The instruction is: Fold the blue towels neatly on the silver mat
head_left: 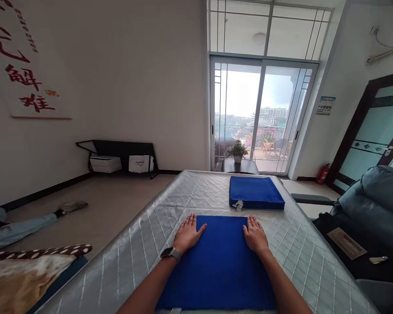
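A flat blue cloth (219, 266) lies spread in front of me, with a small white tag at its near edge. My left hand (187, 233) rests on its far left corner, palm down and fingers stretched out; a watch (170, 253) is on that wrist. On the far right corner lies my right hand (255, 234), also flat with its fingers extended. Neither hand grips anything. Beyond the right hand sits a neat stack of blue cloths (257, 192), white tags poking out at its near left corner.
A silvery quilted cover (134, 257) is under the cloths. Behind its far edge stands a potted plant (237, 150) on a dark chair. A dark padded seat (373, 209) is at the right. At the left are a patterned blanket (29, 274) and a person's leg (29, 229).
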The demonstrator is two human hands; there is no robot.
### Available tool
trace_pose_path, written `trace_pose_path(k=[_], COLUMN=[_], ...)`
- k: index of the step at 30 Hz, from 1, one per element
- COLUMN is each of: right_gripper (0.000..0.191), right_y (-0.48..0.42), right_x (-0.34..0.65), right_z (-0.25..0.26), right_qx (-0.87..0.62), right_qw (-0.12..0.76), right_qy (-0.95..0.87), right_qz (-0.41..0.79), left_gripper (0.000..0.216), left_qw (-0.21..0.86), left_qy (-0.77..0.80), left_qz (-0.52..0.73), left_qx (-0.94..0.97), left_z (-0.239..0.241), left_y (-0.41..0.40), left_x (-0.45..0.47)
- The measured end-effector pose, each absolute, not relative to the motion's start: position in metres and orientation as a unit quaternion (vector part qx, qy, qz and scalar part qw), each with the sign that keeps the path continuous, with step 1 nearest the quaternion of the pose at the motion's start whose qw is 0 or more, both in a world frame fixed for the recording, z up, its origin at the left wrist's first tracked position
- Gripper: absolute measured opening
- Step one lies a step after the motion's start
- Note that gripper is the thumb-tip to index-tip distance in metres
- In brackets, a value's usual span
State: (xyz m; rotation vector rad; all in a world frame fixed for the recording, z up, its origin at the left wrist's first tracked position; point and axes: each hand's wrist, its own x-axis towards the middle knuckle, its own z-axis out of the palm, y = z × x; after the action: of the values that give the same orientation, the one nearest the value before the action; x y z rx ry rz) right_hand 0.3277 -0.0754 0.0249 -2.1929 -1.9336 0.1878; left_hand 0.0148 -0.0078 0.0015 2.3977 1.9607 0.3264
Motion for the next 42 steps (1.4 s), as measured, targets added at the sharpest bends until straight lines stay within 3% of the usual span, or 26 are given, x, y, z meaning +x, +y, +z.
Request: trace_pose_path(k=[4,8,14,18,42], right_gripper=[0.067,0.067,0.064,0.065,0.066], right_y=[-0.076,-0.076,-0.083,-0.085,-0.072], right_x=[0.329,0.329,0.333,0.336,0.333], right_z=[0.023,0.022,0.021,0.019,0.014], right_qx=[-0.741,-0.738,-0.719,-0.708,-0.736], right_qw=[0.117,0.129,0.125,0.115,0.104], right_qy=[-0.658,-0.66,-0.681,-0.695,-0.668], right_qz=[0.064,0.063,0.055,0.045,0.035], left_gripper=[0.095,0.087,0.067,0.067,0.088], left_qw=[-0.012,-0.034,0.028,0.081,0.018], left_qy=[0.681,0.609,0.418,0.439,0.605], left_qz=[0.051,0.101,0.216,0.218,0.132], left_qx=[0.73,0.786,0.882,0.868,0.785], left_z=[0.015,0.024,0.008,0.002,0.007], left_y=[0.0,-0.008,-0.044,-0.052,-0.012], left_x=[0.03,0.085,0.212,0.243,0.037])
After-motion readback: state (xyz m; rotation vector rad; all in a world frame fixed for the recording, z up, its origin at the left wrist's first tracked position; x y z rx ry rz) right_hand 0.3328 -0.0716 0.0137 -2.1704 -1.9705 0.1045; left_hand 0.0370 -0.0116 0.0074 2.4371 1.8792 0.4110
